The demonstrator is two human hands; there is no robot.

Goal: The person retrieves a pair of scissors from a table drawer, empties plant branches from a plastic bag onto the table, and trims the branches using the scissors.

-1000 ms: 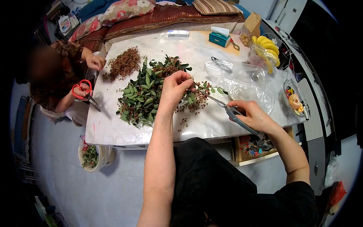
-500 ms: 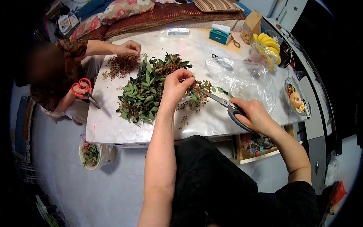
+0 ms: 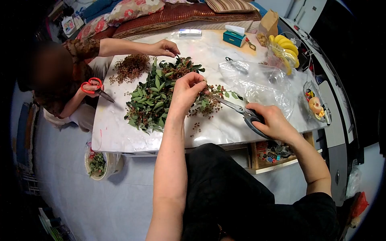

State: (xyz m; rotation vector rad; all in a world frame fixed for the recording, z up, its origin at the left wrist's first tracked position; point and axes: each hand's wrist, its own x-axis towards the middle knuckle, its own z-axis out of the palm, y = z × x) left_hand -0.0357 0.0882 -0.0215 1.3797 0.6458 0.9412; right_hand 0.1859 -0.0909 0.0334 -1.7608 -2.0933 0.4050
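My left hand (image 3: 189, 90) pinches a leafy sprig with reddish-brown berries (image 3: 219, 91) near its stem end, above the table. Dark-handled scissors (image 3: 241, 110) are in my right hand (image 3: 271, 120), their blade tips reaching the sprig close to my left fingertips. Just left of my left hand lies a large heap of green leafy branches with berries (image 3: 150, 94). Under the sprig is a small spread of loose berries (image 3: 207, 109). My left fingers hide part of the stem.
Across the heap, a co-worker's hand (image 3: 165, 48) reaches over it; their other hand holds red-handled scissors (image 3: 96, 89). Around are a berry pile (image 3: 130, 67), plastic bag (image 3: 265, 90), tissue box (image 3: 234, 38), bananas (image 3: 286, 50), an open drawer (image 3: 277, 162) and a bucket (image 3: 110, 170) of cuttings.
The co-worker's reaching hand has moved right, from the berry pile to the leafy heap. Their red-handled scissors have shifted slightly up and right. My hands have barely moved.
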